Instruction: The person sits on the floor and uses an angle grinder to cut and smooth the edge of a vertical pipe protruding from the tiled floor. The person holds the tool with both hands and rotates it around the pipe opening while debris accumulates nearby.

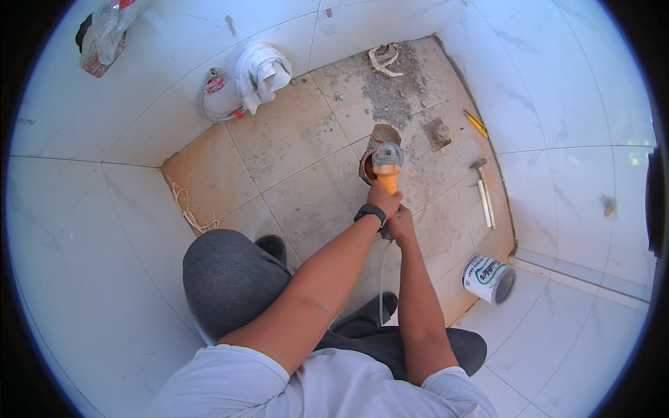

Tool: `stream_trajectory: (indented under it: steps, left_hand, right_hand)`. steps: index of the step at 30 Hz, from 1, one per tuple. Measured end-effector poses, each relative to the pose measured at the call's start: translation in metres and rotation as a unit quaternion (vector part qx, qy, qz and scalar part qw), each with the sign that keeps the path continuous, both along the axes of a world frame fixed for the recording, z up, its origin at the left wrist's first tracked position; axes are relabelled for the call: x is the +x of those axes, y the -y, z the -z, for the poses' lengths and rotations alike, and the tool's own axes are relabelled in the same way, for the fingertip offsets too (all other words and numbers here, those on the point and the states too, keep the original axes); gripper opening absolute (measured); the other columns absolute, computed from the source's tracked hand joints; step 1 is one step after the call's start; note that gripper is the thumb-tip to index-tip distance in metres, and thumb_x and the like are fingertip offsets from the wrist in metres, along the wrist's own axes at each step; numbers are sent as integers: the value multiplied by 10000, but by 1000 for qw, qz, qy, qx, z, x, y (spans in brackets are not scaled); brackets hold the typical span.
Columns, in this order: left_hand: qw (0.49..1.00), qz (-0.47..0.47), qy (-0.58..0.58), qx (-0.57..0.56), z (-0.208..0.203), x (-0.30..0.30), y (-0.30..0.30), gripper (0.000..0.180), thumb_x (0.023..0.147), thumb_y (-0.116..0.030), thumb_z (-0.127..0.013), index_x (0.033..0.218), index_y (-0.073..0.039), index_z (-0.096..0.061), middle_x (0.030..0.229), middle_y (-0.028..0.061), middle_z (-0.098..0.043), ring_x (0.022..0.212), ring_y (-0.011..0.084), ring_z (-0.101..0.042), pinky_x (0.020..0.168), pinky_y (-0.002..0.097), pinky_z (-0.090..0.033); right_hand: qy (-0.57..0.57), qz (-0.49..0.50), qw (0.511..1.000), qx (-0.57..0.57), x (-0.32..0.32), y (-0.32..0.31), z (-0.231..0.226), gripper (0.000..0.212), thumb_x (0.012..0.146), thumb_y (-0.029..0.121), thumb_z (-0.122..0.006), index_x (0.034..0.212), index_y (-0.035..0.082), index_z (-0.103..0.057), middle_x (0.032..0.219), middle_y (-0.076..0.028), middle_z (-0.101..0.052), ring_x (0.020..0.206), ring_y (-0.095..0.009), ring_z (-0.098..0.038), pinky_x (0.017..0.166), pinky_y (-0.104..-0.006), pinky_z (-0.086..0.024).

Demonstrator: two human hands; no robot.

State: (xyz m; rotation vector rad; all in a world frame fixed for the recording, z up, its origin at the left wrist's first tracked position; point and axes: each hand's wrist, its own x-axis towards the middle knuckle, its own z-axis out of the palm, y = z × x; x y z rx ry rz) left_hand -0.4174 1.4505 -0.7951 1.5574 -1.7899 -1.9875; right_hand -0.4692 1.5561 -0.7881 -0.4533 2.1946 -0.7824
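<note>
The grinder [387, 166] is over the near part of the hole [385, 131] in the floor [300, 182], fingers of left hand [383, 198] and right hand [401, 224] wrapped round it; cutting seems in hand, next calling for steadiness

Both hands [383, 199] close together, arms [317, 289] forward

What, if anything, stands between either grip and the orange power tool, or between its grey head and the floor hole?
Nothing visible: left grip and right grip both hold the power tool, its head visually overlapping the hole.
</note>
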Motion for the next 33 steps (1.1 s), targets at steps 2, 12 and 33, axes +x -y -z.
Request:
stream_trajectory:
  steps: [2,12,33]
  left_hand:
    - [1000,1,-3,-11,0,-1,0,791,816,-364,-805,1315,114,-421,1218,335,-653,1163,447,-644,978,457,-530]
    - [1000,-12,7,-9,-3,-3,2,800,812,-369,-809,1301,135,-426,1185,342,-663,1146,449,-654,960,457,-541]
    - [999,-34,13,-7,4,-4,-1,759,808,-327,-815,1289,121,-436,1187,334,-662,1143,446,-655,967,455,-538]
  right_hand:
    - [-1,0,1000,9,-2,0,1,440,966,286,-627,1151,-111,-663,992,-153,-735,855,-178,-662,760,-339,-527]
    - [3,22,1000,-19,-3,3,2,416,888,254,-670,1083,-114,-672,891,-219,-744,797,-229,-703,715,-373,-531]
    - [48,27,998,-16,-4,8,-4,416,924,259,-651,1102,-117,-667,916,-176,-740,815,-193,-663,729,-353,-517]
